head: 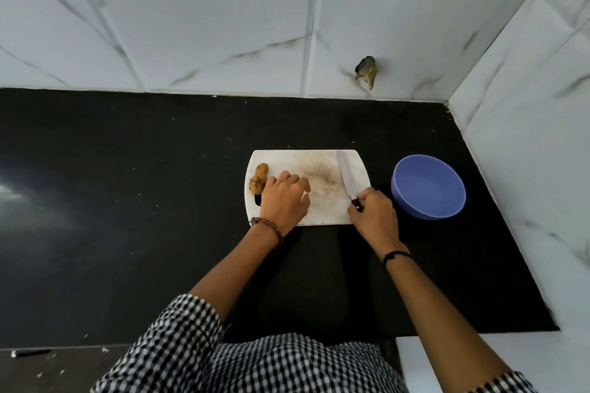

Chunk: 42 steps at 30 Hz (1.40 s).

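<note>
A white cutting board (322, 169) lies on the black counter. A knobbly brown ginger root (259, 182) sits at the board's left end. My left hand (282, 201) rests on the board just right of the ginger with its fingers curled under; whatever lies beneath the palm is hidden. My right hand (373, 217) grips the dark handle of a kitchen knife (346, 177). The knife's blade lies across the board's right side and points away from me.
A blue bowl (427, 187) stands on the black counter (143, 185) right of the board, near the tiled side wall. White marble-look tiles back the counter, with a chipped hole (366, 71) in the wall. The counter's front edge is near my checked shirt.
</note>
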### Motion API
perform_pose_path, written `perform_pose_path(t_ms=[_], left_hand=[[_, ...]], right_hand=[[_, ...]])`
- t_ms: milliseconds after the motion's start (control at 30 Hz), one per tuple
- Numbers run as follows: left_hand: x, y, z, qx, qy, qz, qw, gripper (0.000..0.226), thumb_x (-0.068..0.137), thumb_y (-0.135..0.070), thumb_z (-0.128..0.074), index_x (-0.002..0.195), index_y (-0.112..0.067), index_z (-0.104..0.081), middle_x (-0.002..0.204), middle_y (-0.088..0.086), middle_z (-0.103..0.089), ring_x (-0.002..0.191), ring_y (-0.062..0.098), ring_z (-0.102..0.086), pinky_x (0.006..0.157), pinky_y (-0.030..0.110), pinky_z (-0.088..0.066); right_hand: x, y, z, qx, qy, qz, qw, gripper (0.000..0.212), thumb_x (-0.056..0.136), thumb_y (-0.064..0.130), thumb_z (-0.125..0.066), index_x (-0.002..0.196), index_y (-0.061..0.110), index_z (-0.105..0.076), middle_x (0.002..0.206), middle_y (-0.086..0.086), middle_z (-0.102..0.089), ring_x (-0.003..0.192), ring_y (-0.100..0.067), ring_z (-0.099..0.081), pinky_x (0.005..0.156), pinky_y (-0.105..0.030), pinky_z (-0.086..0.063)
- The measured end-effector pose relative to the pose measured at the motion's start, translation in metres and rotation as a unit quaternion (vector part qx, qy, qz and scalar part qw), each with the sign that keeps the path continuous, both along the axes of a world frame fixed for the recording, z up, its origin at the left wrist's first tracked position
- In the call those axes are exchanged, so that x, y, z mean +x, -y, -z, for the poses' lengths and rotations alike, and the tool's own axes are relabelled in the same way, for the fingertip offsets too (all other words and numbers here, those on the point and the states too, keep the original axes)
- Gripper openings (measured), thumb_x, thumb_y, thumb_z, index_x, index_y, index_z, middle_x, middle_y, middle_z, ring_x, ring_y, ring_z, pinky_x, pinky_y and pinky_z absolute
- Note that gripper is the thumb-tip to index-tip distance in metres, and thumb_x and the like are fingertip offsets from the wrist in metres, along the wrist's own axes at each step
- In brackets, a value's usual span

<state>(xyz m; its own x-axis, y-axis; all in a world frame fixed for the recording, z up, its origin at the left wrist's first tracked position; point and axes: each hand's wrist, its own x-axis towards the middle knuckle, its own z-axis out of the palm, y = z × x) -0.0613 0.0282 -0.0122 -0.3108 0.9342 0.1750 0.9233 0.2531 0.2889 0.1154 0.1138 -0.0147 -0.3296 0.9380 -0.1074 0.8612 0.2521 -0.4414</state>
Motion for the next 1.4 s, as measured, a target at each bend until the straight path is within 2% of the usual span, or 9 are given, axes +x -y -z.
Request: perform_pose_path(t_ms=[167, 333, 533, 667, 833, 933, 1033, 1200, 1400], left_hand=[[-0.035, -0.015, 0.004, -0.001, -0.044, -0.067, 0.997, 0.019, 0.082, -0.014, -0.061, 0.1, -0.018, -0.067, 0.1, 0.0, -0.065, 0.098, 0.02, -0.056, 0.087, 0.035, -0.04], [-0.062, -0.025, -0.002, -0.048, 0.035, -0.146, 0.988, 0.028, 0.091, -0.025, -0.055, 0.116, -0.013, -0.058, 0.114, 0.007, -0.057, 0.106, 0.025, -0.053, 0.093, 0.037, -0.042], [-0.075, -0.028, -0.003, -0.137, 0.029, -0.181, 0.973, 0.018, 0.09, -0.025, -0.054, 0.099, -0.009, -0.056, 0.102, 0.009, -0.057, 0.094, 0.027, -0.057, 0.09, 0.04, -0.044], [-0.075, -0.031, -0.004, -0.076, 0.02, -0.147, 0.986, 0.013, 0.093, -0.022, -0.052, 0.095, -0.011, -0.058, 0.099, 0.005, -0.061, 0.09, 0.023, -0.059, 0.088, 0.036, -0.044], [-0.052, -0.038, -0.003, 0.007, 0.165, -0.014, 0.986, 0.023, 0.09, -0.026, -0.063, 0.11, -0.016, -0.063, 0.103, -0.002, -0.06, 0.092, 0.014, -0.058, 0.073, 0.026, -0.046], [-0.037, -0.039, 0.01, 0.003, 0.195, 0.054, 0.979, 0.031, 0.086, -0.018, -0.068, 0.117, -0.016, -0.063, 0.107, 0.001, -0.059, 0.096, 0.015, -0.057, 0.078, 0.027, -0.049], [-0.03, -0.04, 0.022, 0.008, 0.21, 0.055, 0.976, 0.04, 0.079, -0.016, -0.076, 0.117, -0.014, -0.063, 0.108, 0.002, -0.059, 0.1, 0.016, -0.054, 0.077, 0.018, -0.041], [-0.033, -0.034, 0.03, 0.036, 0.297, 0.034, 0.954, 0.046, 0.074, -0.018, -0.08, 0.116, -0.011, -0.065, 0.109, 0.002, -0.062, 0.097, 0.016, -0.061, 0.088, 0.033, -0.053], [-0.031, -0.028, 0.029, 0.055, 0.331, 0.016, 0.942, 0.042, 0.078, -0.014, -0.077, 0.118, -0.012, -0.066, 0.11, 0.001, -0.063, 0.098, 0.011, -0.063, 0.092, 0.03, -0.053]], right_hand=[[-0.013, 0.0, 0.0, -0.019, -0.009, 0.005, 1.0, 0.019, 0.09, 0.029, -0.067, 0.099, 0.013, -0.062, 0.101, -0.003, -0.056, 0.084, -0.017, -0.058, 0.067, -0.028, -0.047], [-0.025, 0.002, -0.003, -0.063, -0.085, 0.026, 0.994, 0.02, 0.09, 0.03, -0.069, 0.101, 0.017, -0.058, 0.105, 0.002, -0.052, 0.088, -0.013, -0.056, 0.073, -0.025, -0.049], [-0.037, 0.002, -0.004, -0.111, -0.128, 0.052, 0.984, 0.018, 0.095, 0.029, -0.064, 0.103, 0.017, -0.053, 0.092, 0.003, -0.059, 0.078, -0.009, -0.059, 0.061, -0.017, -0.044], [-0.042, 0.002, -0.003, -0.134, -0.155, 0.072, 0.976, 0.02, 0.095, 0.034, -0.064, 0.103, 0.019, -0.054, 0.09, 0.005, -0.061, 0.078, -0.009, -0.061, 0.064, -0.021, -0.049], [-0.046, -0.002, -0.005, -0.161, -0.198, 0.104, 0.961, 0.018, 0.095, 0.034, -0.064, 0.105, 0.023, -0.053, 0.098, 0.007, -0.059, 0.087, -0.012, -0.063, 0.076, -0.027, -0.056], [-0.046, -0.003, -0.005, -0.17, -0.221, 0.107, 0.954, 0.021, 0.094, 0.036, -0.065, 0.107, 0.024, -0.054, 0.099, 0.009, -0.06, 0.089, -0.011, -0.063, 0.079, -0.028, -0.057], [-0.044, -0.001, -0.003, -0.176, -0.237, 0.104, 0.95, 0.02, 0.093, 0.035, -0.066, 0.106, 0.024, -0.055, 0.098, 0.009, -0.061, 0.089, -0.011, -0.064, 0.08, -0.03, -0.058], [-0.041, 0.009, 0.0, -0.194, -0.262, 0.094, 0.941, 0.02, 0.094, 0.036, -0.065, 0.107, 0.024, -0.056, 0.1, 0.011, -0.061, 0.092, -0.01, -0.062, 0.079, -0.025, -0.055], [-0.043, 0.011, -0.004, -0.192, -0.235, 0.074, 0.95, 0.028, 0.101, 0.048, -0.049, 0.112, 0.025, -0.058, 0.094, 0.009, -0.062, 0.087, -0.008, -0.061, 0.071, -0.018, -0.048]])
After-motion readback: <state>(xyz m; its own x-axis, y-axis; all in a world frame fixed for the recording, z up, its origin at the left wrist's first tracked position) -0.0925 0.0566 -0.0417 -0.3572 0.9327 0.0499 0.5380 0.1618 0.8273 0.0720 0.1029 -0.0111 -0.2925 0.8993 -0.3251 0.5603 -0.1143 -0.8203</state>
